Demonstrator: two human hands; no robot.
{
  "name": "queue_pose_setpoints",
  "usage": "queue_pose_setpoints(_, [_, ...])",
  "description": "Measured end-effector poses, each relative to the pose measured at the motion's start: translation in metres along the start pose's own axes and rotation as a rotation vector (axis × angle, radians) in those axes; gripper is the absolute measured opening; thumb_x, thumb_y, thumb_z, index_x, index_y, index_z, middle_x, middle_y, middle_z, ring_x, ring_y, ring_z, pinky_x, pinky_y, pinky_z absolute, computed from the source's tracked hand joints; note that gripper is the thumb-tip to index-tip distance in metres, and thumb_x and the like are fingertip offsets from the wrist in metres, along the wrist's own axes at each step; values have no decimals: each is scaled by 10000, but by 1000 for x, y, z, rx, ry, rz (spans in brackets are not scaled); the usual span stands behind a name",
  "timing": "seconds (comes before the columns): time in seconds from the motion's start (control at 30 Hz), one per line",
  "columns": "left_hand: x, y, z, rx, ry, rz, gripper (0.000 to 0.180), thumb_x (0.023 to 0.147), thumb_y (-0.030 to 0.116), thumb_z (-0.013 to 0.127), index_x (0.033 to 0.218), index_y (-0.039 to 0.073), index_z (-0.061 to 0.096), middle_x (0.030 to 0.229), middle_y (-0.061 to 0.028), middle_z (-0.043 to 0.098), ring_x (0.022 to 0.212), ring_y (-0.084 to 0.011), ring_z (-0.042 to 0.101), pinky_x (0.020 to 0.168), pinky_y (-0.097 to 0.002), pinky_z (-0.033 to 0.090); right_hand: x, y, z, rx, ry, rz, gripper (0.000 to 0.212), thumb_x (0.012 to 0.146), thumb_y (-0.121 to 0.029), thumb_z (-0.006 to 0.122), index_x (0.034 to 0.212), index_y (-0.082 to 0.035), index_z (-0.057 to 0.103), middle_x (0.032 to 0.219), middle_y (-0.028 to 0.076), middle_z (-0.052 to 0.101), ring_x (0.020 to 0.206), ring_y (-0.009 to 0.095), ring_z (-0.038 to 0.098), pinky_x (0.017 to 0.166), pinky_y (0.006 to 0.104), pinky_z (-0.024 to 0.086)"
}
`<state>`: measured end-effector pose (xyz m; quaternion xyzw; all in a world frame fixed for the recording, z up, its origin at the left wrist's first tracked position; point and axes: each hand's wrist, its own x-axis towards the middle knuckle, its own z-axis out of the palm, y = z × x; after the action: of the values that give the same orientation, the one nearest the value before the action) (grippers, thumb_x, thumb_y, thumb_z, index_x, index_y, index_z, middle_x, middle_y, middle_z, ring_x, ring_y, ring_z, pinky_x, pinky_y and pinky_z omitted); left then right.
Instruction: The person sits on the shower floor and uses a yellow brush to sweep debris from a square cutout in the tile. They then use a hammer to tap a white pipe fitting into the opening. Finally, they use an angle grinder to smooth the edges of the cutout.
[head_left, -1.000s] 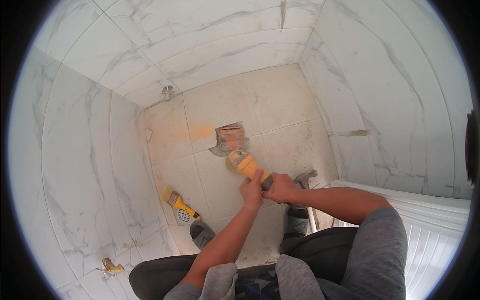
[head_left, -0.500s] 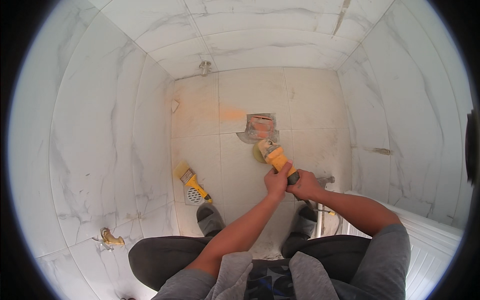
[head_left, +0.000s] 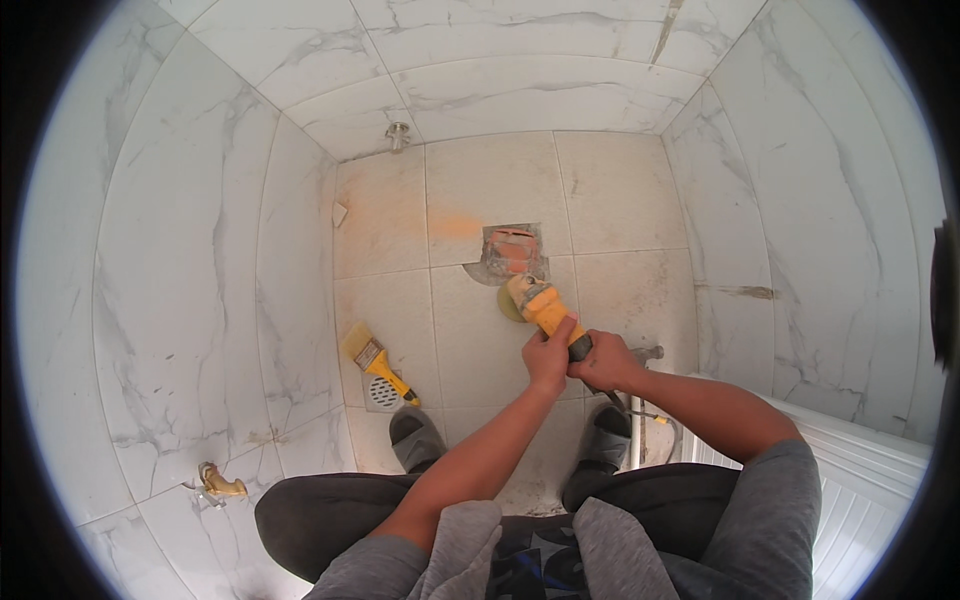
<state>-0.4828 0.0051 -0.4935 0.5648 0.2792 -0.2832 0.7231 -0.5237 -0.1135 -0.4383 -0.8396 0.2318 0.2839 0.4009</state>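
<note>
Both my hands are closed around a yellow and black angle grinder [head_left: 548,312]. My left hand [head_left: 548,357] wraps its body from the left side. At the black rear end, my right hand [head_left: 606,362] grips the handle, and a dark cord runs down from there. The grinder's pale yellow-green disc [head_left: 511,303] is at its far end, just short of a square cut-out [head_left: 514,250] in the floor tiles. Reddish-orange material and grey rubble fill that cut-out. Whether the disc touches the tile or is spinning, I cannot tell.
A yellow-handled paintbrush [head_left: 380,366] lies partly over a round floor drain [head_left: 383,393] on the left. Orange dust [head_left: 455,221] streaks the beige floor. Metal fittings stick out at the back wall [head_left: 398,136] and left wall [head_left: 220,482]. A white ribbed panel [head_left: 860,490] stands right.
The whole view has shifted slightly, so the room sits a little further left. My hands keep the same grip on the angle grinder near the cut-out.
</note>
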Motion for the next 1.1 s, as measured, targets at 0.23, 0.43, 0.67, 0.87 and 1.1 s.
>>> queue_pose_setpoints(0.23, [3, 2, -3, -14, 20, -6, 496, 863, 317, 856, 1112, -89, 717, 1028, -90, 724, 891, -144, 679, 806, -300, 539, 6, -2, 1, 35, -45, 3, 562, 681, -381, 824, 1000, 54, 668, 868, 231, 738, 866, 360, 747, 798, 415, 577])
queue_pose_setpoints(0.43, [4, 4, -6, 46, 24, 6, 504, 890, 313, 835, 1158, -94, 704, 1068, -85, 713, 918, -138, 671, 817, -305, 534, 6, -4, 5, 16, 1, -41, 541, 680, -386, 830, 980, 38, 677, 852, 214, 741, 853, 353, 748, 787, 411, 577])
queue_pose_setpoints(0.67, [2, 6, -3, 51, 28, 5, 522, 878, 325, 838, 1151, -100, 705, 1055, -92, 717, 899, -144, 672, 807, -309, 536, 3, -5, 1, 21, 7, -42, 540, 675, -390, 837, 969, 36, 682, 838, 204, 738, 830, 333, 746, 771, 399, 572])
queue_pose_setpoints(0.87, [3, 9, -6, 32, 35, 26, 522, 880, 321, 833, 1150, -105, 703, 1051, -98, 717, 900, -151, 674, 808, -310, 535, 8, -8, 3, 32, -25, -34, 529, 675, -375, 836, 965, 40, 681, 822, 201, 736, 810, 330, 747, 756, 390, 571])
queue_pose_setpoints(1.1, [7, 6, -8, 39, 49, 49, 508, 873, 319, 838, 1134, -96, 709, 1048, -102, 723, 889, -156, 679, 792, -316, 542, 14, -3, 10, 50, 3, -74, 522, 674, -369, 835, 955, 42, 677, 816, 198, 736, 804, 321, 748, 753, 388, 573])
